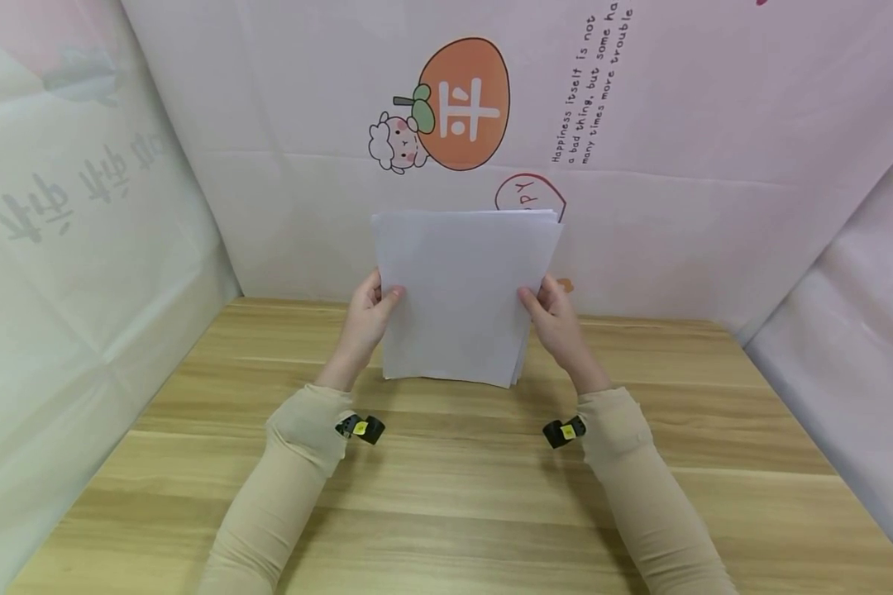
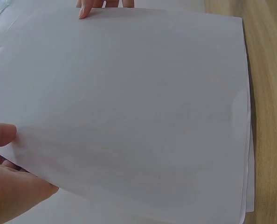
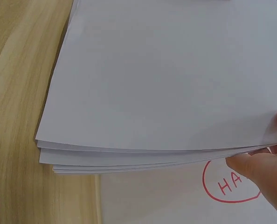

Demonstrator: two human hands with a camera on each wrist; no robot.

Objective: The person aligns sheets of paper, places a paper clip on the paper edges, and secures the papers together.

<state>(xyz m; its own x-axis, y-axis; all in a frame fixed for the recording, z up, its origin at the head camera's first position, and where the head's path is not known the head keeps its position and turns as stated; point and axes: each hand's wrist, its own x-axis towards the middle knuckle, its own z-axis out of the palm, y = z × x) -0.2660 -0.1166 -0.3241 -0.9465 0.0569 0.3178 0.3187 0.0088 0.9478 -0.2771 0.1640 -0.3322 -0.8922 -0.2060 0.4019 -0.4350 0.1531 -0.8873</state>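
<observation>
A stack of white paper sheets [image 1: 457, 297] stands upright above the wooden table, its blank front toward the head camera. My left hand [image 1: 367, 314] grips the stack's left edge, thumb on the front and fingers behind. At the opposite edge my right hand [image 1: 556, 318] pinches the sheets the same way. In the right wrist view the sheets [image 3: 162, 84] fan slightly, with several uneven layers along the lower edge. The left wrist view shows the paper [image 2: 129, 102] bowing a little near the left thumb. Fingers behind the stack are partly hidden.
The wooden table [image 1: 446, 496] spreads below the hands. Behind it hangs a pale printed cloth [image 1: 305, 207] with an orange fruit drawing and lettering. More cloth [image 1: 67, 248] walls off the left side, and another sheet [image 1: 848, 289] the right. Each wrist carries a small black camera [image 1: 363, 428].
</observation>
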